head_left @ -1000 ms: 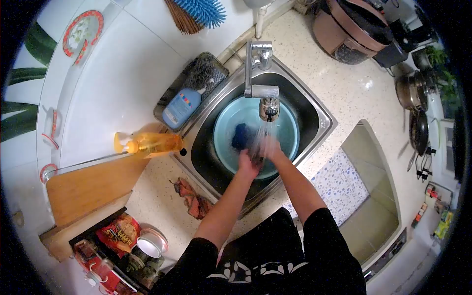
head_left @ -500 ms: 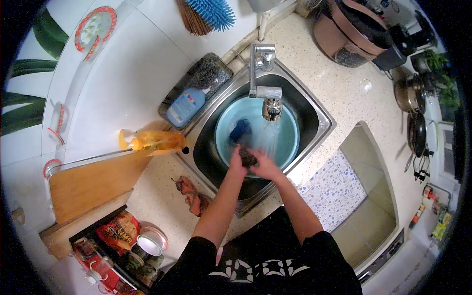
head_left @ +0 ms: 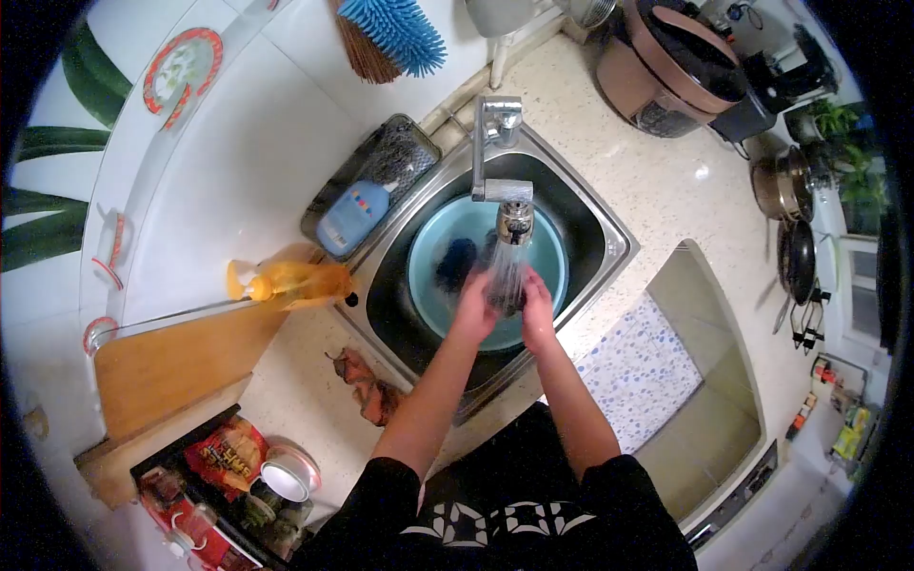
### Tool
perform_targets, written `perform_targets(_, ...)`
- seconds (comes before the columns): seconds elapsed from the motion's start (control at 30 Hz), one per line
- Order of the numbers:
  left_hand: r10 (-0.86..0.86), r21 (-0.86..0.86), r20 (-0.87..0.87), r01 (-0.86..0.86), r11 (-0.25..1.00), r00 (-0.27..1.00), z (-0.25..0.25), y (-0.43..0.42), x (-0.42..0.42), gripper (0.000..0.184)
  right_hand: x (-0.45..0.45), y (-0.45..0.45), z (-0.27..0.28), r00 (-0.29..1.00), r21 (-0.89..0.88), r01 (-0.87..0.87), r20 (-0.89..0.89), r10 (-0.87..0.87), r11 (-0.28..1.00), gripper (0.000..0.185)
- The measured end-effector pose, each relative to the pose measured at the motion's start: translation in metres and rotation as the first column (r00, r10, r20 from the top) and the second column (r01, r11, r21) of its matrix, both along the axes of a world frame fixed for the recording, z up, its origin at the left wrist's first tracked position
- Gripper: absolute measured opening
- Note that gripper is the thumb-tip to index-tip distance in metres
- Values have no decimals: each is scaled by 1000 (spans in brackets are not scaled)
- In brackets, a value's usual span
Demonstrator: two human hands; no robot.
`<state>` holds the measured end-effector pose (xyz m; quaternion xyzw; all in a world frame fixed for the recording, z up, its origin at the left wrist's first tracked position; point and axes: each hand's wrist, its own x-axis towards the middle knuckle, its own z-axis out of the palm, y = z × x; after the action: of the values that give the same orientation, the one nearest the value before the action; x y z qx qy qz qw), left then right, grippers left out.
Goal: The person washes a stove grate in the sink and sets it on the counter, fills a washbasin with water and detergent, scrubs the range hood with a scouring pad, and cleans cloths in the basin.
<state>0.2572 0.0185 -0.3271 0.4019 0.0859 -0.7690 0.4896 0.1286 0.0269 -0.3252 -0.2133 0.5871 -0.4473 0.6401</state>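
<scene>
Water runs from the chrome faucet (head_left: 515,224) onto a small dark wet cloth (head_left: 506,301) between my hands. My left hand (head_left: 475,309) holds the cloth from the left side, its fingers curled around it. On the other side, my right hand (head_left: 537,309) presses against the same cloth, thumb and fingers partly hidden by the stream. Both hands are over the near part of a light blue basin (head_left: 419,309), which sits in the steel sink (head_left: 595,243). A dark blue cloth (head_left: 457,259) lies in the basin's water, left of the stream.
Left of the sink stand an orange pump bottle (head_left: 303,282) and a wooden board (head_left: 181,357). A blue bottle (head_left: 350,217) lies in a dark tray (head_left: 411,143). A crumpled brownish rag (head_left: 367,385) is on the counter. A rice cooker (head_left: 657,86) stands at back right.
My hands have moved slightly right and up, bringing the dark cloth under the stream. My right hand has turned more upright beside it. The whole view has shifted a little.
</scene>
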Motion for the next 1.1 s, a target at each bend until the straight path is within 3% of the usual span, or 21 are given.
perform_targets(0.07,23,-103,91,-14,995,996,22,-9,-12,47,4,-6,19,985,-18,-90,-151,86,996,43)
perform_targets(0.2,26,-124,339,18,992,940,17,-13,-19,57,-3,-12,26,980,52,-179,-78,183,982,42)
perform_targets(0.27,39,-113,304,-5,994,952,24,-13,-13,58,-18,-18,22,972,78,-226,-49,230,971,40)
perform_targets(0.37,58,-100,247,-35,994,967,29,-16,-7,60,-39,-58,14,853,-76,-363,-428,299,929,44)
perform_targets(0.43,37,-108,256,-9,994,966,26,-17,-6,62,-43,-102,38,612,-255,-565,-768,191,785,46)
perform_targets(0.5,-16,-122,314,57,991,949,19,-14,-7,64,-33,-147,78,409,-327,-751,-912,15,574,50)
perform_targets(0.57,3,-98,338,32,995,941,10,-9,-9,63,-16,-182,108,165,-136,-889,-986,29,437,54)
perform_targets(0.67,26,-121,316,13,993,948,10,-2,-8,64,10,-223,119,-215,198,-943,-976,-37,269,52)
perform_targets(0.77,33,-144,265,6,990,964,17,6,-2,66,30,-246,124,-375,375,-904,-926,42,202,49)
perform_targets(0.93,-3,-135,276,42,990,961,45,14,6,65,44,-251,122,-438,429,-864,-899,27,264,32)
perform_targets(1.1,33,-110,195,-12,994,980,63,16,5,66,48,-257,120,-500,492,-821,-864,50,289,35)
